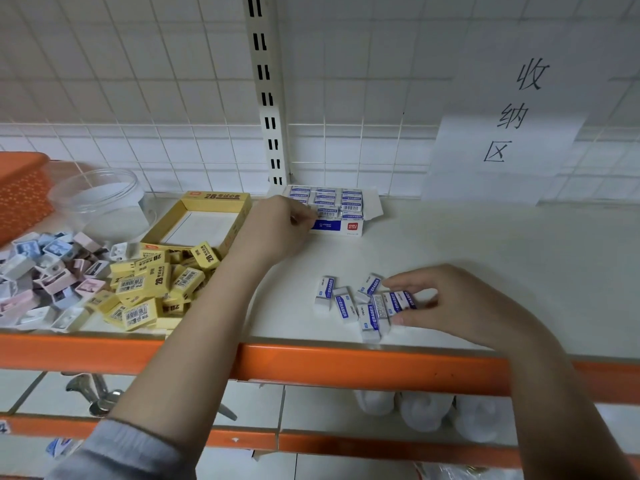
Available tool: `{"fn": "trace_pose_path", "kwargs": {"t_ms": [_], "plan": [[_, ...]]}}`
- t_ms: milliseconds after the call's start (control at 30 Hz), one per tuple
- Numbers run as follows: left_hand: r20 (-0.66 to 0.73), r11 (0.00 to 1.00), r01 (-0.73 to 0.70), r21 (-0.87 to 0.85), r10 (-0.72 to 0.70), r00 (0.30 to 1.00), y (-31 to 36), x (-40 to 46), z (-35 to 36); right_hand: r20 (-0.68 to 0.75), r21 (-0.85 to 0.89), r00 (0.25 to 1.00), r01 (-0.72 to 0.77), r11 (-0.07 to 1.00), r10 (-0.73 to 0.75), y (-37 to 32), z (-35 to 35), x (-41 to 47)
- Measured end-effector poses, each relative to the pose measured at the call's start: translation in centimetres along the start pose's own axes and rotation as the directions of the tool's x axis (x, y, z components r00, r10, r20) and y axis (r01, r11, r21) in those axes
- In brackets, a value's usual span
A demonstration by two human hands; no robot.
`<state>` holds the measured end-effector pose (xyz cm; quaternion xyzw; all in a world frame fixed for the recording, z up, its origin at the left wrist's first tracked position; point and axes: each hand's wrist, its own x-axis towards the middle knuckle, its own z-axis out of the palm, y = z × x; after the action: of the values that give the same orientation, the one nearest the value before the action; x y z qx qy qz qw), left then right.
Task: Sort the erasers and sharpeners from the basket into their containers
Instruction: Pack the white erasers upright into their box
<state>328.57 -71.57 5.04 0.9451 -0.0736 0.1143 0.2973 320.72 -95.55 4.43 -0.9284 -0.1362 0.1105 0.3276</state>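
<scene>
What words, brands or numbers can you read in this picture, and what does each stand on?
"收纳区": paper sign on the tiled wall.
"ERASER": sleeves of the loose white erasers on the shelf.
"deli" and "CLASSIC": front of the white eraser box.
"2B": yellow erasers and the yellow box.
Barcodes and smaller print on the yellow erasers: too small to read.

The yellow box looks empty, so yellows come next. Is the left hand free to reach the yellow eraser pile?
Probably yes: the left hand is at the blue eraser box, and the yellow eraser pile lies uncovered beside that forearm.
</scene>
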Motion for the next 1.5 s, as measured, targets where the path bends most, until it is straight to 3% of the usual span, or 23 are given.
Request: {"fn": "trace_pose_path", "kwargs": {"t_ms": [433,733,900,1233,1500], "plan": [[0.024,0.991,0.109,-0.071,-0.108,0.994,-0.1,-5.0,0.2,0.158,-0.170,0.986,0.073,0.983,-0.046,0.3,-0.9,-0.5],[0.038,0.992,0.091,-0.090,-0.088,0.995,0.2,-6.4,0.3,-0.086,-0.074,0.995,0.047,0.996,-0.053,1.3,-0.9,-0.7],[0.096,0.994,0.089,-0.068,-0.082,0.992,0.7,-7.3,0.6,-0.222,0.006,0.970,0.108,0.994,-0.104,1.1,-0.9,-0.5],[0.245,0.994,0.093,0.056,-0.104,0.964,2.2,-8.4,0.9,-0.336,0.075,0.936,0.137,0.988,-0.104,0.4,-0.4,-0.4],[0.165,0.994,0.107,0.035,-0.111,0.980,1.5,-8.5,0.6,-0.468,0.058,0.880,0.124,0.991,-0.082,0.1,-1.1,-0.2]]}}
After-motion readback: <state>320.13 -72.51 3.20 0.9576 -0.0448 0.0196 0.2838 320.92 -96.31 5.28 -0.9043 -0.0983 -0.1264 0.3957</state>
